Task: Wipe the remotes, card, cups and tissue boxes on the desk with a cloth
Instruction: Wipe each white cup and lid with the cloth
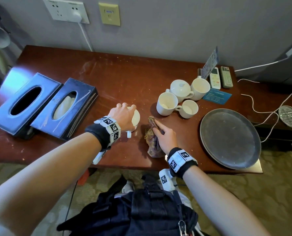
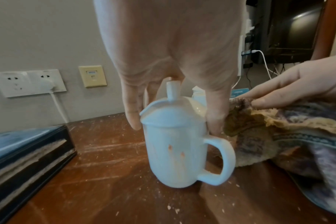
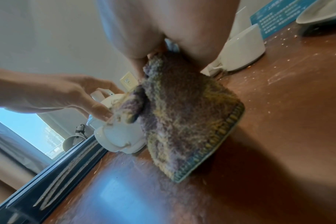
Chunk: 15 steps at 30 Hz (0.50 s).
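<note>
A white lidded cup [image 2: 173, 156] stands on the brown desk [image 1: 118, 74], its handle toward me. My left hand [image 1: 123, 114] grips its lid from above, fingers [image 2: 132, 115] on one side and thumb on the other. Just right of the cup, my right hand [image 1: 164, 133] holds a crumpled purple-brown cloth [image 1: 152, 145] that hangs down onto the desk. Two dark tissue boxes [image 1: 22, 103] [image 1: 65, 108] lie at the left. Several white cups [image 1: 167, 103] cluster at the right. Behind them lie two remotes [image 1: 215, 78] [image 1: 226, 77] and a blue card [image 1: 216, 96].
A round grey tray [image 1: 228, 138] overhangs the desk's front right edge. A standing leaflet [image 1: 210, 62] leans by the wall. White cables [image 1: 261, 106] and a small metal dish [image 1: 290, 116] lie far right. Crumbs and dust streaks cover the desk.
</note>
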### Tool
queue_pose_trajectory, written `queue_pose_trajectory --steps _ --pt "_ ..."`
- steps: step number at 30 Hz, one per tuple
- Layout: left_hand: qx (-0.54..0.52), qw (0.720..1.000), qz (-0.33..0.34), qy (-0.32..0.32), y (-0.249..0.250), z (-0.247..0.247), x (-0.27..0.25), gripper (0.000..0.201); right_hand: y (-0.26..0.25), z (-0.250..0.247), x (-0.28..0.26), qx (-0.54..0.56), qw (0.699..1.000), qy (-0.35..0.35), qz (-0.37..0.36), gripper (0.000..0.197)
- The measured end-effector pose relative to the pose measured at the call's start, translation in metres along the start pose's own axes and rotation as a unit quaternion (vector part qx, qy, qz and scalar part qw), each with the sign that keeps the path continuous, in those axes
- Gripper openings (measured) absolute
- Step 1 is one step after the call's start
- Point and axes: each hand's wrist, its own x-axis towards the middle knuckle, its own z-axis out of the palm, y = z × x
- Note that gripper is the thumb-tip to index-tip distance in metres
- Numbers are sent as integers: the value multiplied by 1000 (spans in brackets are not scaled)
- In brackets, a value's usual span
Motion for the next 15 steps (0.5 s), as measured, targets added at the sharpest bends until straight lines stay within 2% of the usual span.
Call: queue_pose_trajectory --steps 5,11,15 --pt "5 1000 6 14 8 0 1 79 1 -6 7 4 1000 23 0 39" --pt "-46 999 -2 11 12 1 -3 82 -11 -5 21 -15 999 31 -15 38" --pt "-94 995 0 45 3 -9 -10 84 -23 -1 25 -10 999 31 -13 37"
